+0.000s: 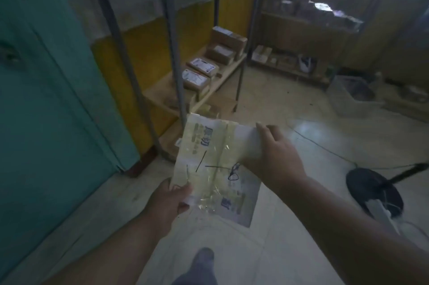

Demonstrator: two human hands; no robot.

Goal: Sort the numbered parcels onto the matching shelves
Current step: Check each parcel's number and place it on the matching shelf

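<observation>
I hold a flat white parcel (pixel 216 168) in front of me, wrapped in clear tape and marked with black pen strokes. My left hand (pixel 170 201) pinches its lower left corner. My right hand (pixel 274 157) grips its upper right edge, fingers curled over the top. Ahead stands a metal-framed shelf (pixel 222 76) with wooden boards. On its low board sit several cardboard parcels (pixel 222 48), two of them with white labels (pixel 197 73).
A teal door (pixel 46 99) fills the left side. A second shelf rack (pixel 301 29) with boxes stands at the back right. A white crate (pixel 352 94) and a black fan base (pixel 373 189) with its cable lie on the tiled floor at right. My foot (pixel 204 259) shows below.
</observation>
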